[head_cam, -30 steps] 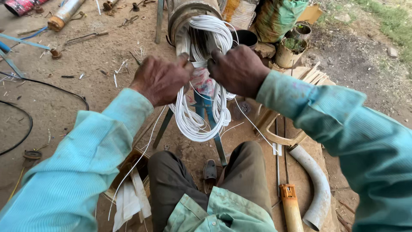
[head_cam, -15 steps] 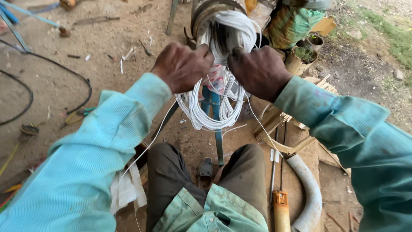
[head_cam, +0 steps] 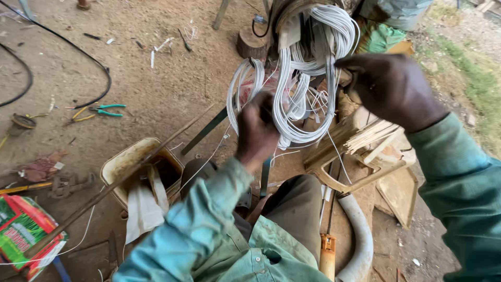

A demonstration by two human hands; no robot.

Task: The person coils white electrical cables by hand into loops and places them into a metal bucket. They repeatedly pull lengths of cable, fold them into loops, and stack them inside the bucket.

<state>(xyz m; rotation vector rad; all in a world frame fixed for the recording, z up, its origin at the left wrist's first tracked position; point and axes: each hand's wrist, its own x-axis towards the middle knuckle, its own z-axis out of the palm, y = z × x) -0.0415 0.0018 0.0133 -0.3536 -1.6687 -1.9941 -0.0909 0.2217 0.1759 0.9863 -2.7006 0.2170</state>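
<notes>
The dirt ground (head_cam: 156, 94) is littered with pliers (head_cam: 104, 109), a black cable (head_cam: 78, 52) and a small open tin (head_cam: 125, 162) beside the person's knees. A moment ago both hands were closed on one thick bunch of white wire (head_cam: 308, 78) hanging from a round metal frame (head_cam: 284, 13); now the left hand (head_cam: 258, 130) has dropped lower and pulled a thinner loop off to the side, so the bunch looks split in two. The left hand is closed on the wire loops just above it, and the right hand (head_cam: 389, 89) is closed on the top right side of the big bunch.

soft even daylight, slight wide-angle edge distortion
</notes>
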